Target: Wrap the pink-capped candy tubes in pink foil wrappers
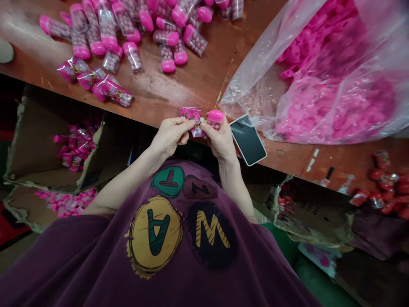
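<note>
My left hand (171, 135) pinches a small stack of pink printed wrappers (191, 115) at the table's near edge. My right hand (219, 138) grips a clear tube with a pink cap (214, 118) and also touches the wrappers with its fingertips. Both hands are closed and meet just above my purple shirt. Farther back on the brown table (179, 85) lie several pink-capped tubes (134, 30) filled with small balls. To their left lie three wrapped tubes (99, 81).
A black phone (248, 140) lies right of my right hand. A big clear bag of pink caps (326, 72) fills the right side. A cardboard box with wrapped tubes (75, 147) stands lower left. Red packets (390, 187) lie at the far right.
</note>
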The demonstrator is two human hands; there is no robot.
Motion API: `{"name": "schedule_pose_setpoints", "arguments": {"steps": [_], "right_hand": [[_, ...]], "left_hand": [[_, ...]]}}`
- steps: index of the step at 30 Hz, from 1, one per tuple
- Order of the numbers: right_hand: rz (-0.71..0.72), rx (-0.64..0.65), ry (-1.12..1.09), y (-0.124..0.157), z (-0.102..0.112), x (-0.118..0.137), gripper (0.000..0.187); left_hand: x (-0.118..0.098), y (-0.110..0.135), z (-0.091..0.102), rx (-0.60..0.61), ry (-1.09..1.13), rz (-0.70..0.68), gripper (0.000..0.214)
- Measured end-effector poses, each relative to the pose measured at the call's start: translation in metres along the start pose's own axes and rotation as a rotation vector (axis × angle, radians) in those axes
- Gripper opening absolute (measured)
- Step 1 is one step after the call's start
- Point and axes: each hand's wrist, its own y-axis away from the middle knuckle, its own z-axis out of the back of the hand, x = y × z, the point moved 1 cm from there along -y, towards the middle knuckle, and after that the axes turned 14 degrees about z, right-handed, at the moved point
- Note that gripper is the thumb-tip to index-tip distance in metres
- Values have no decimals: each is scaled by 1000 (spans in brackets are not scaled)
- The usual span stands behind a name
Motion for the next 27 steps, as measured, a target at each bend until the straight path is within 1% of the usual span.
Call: {"name": "schedule_pose_setpoints", "arguments": {"steps": [2,4,7,8,9,11,12,15,17,20,27], "right_hand": [[-54,5,-56,0,3,6,56],[-99,12,-116,0,8,13,53],[-152,37,-160,6,15,23,60],[-160,45,-168,10,16,25,59],[-161,48,-175,13,15,26,53],[-134,45,-178,21,11,24,39],[-102,38,-162,25,8,22,39],[22,-21,-49,31,-3,14,54],[70,-55,12,32,-10,9,57],[88,-82,38,32,-17,4,58],[87,-118,2,37,-26,0,61]], "left_hand": [[-3,1,0,-20,35,-6,36],[-6,2,0,-39,93,0,39],[-12,3,0,-86,193,18,46],[-14,2,0,-97,222,22,47],[-14,1,-1,-102,245,25,47],[-14,-1,-3,-110,273,25,47],[-13,-2,-5,-119,282,23,46],[-9,-5,-8,-147,305,8,46],[-7,-5,-10,-149,313,-4,46],[-4,-4,-13,-150,312,-13,46],[-2,-2,-14,-130,276,8,41]]}}
